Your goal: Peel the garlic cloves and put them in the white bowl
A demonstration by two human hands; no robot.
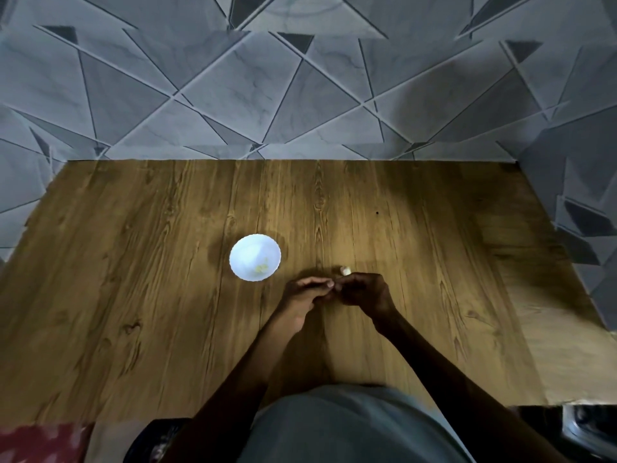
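White bowl point(255, 257) sits on the wooden table point(133, 295) near the middle, a bit toward the left edge. Small yellowish peeled garlic bits point(261, 268) lie inside it, on the side nearest the person. One pale garlic clove point(344, 270) lies on the table to the right of the bowl, apart from it and just beyond the fingertips.

Both forearms reach in from the near edge. Left grip point(305, 292) and right grip point(362, 290) meet tip to tip just above the table, centre-right, nearer the person than the loose clove. Fingers on both are curled inward, and the left thumb tip shows at the meeting point. Whatever sits between the tips is hidden or too small to see, so I cannot tell if either grip is pinching something or closed on nothing. Neither grip touches the bowl.

Grey geometric tiled wall point(300, 95) runs behind the far edge and along the right side. Grey clothing point(350, 426) shows at the near edge. Red patterned cloth point(36, 442) sits past the near left corner.
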